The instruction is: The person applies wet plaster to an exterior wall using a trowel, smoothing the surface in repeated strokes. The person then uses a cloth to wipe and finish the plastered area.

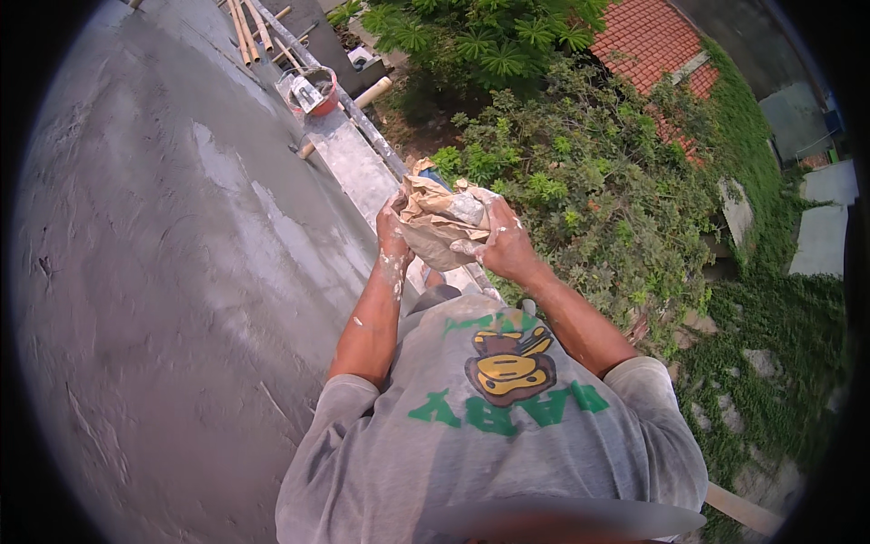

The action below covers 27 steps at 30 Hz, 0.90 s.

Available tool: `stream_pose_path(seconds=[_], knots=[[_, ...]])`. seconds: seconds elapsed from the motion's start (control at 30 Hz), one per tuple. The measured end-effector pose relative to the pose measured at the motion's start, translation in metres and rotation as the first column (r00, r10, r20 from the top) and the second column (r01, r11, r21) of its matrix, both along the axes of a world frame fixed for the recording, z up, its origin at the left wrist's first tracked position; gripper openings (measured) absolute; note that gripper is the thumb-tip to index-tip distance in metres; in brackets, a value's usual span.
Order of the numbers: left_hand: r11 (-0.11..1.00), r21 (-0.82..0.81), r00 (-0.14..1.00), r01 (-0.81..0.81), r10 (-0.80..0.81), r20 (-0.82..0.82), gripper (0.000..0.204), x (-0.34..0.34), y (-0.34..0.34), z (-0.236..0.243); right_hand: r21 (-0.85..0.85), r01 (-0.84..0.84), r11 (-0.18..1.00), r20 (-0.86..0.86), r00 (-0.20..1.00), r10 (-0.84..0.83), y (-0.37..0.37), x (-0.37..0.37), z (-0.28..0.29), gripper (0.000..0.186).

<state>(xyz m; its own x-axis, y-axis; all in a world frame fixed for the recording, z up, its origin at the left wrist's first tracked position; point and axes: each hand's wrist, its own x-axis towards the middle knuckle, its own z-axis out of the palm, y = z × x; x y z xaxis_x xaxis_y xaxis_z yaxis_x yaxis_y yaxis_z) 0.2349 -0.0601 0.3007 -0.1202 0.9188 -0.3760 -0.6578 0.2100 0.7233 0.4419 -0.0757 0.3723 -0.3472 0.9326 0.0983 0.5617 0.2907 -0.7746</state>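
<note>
At the lower edge, nearest of all, a blurred grey brim (562, 519) crosses above a worn grey shirt (507, 453) with green lettering and a brown-and-yellow cartoon figure; beyond it both bare forearms reach forward, spotted with pale splashes; the left hand (392, 228) is curled around the left side of a crumpled brown paper bag (430, 218), and the right hand (506, 238) grips its right side, so the bag is held up between the two, in front of the chest; some fingers are hidden behind the paper; a patch of pale grey matter shows on the bag beside the right hand; to the left spreads a grey plastered wall (172, 272), damp and uneven, with lighter patches; past the bag a narrow, dusty plank (349, 159) runs away along the wall; farther along it sits a red bucket (327, 100), with a pale tool (306, 92) at its mouth; behind that lie bamboo poles (243, 34); on the right, leafy bushes (580, 181) lead to a red tiled roof (645, 45).
</note>
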Motion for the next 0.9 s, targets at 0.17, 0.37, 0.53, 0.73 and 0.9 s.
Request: stream_pose_path(seconds=[0.17,0.37,0.53,0.73,0.9], knots=[[0.964,0.256,0.906,0.077,-0.175,0.387,0.057,-0.020,-0.010,-0.025,0.201,-0.145,0.969,-0.043,0.987,0.156,-0.008,-0.012,-0.008,0.051],[0.974,0.118,0.972,0.191,-0.205,0.115,0.075,-0.027,-0.006,-0.014,-0.204,0.004,0.979,-0.343,0.936,-0.075,0.011,-0.015,-0.017,0.052],[0.935,-0.127,0.918,0.332,-0.351,-0.183,0.086,-0.023,-0.012,0.008,-0.231,0.226,0.946,-0.249,0.926,-0.283,0.032,-0.018,-0.025,0.046],[0.928,-0.068,0.929,0.367,-0.369,-0.020,0.063,-0.011,-0.004,0.031,-0.658,-0.397,0.639,-0.737,0.515,-0.438,0.039,-0.014,-0.026,0.060],[0.912,0.066,0.886,0.406,-0.410,0.218,0.058,-0.005,0.009,0.031,-0.611,-0.534,0.585,-0.791,0.372,-0.486,0.055,-0.006,-0.042,0.066]])
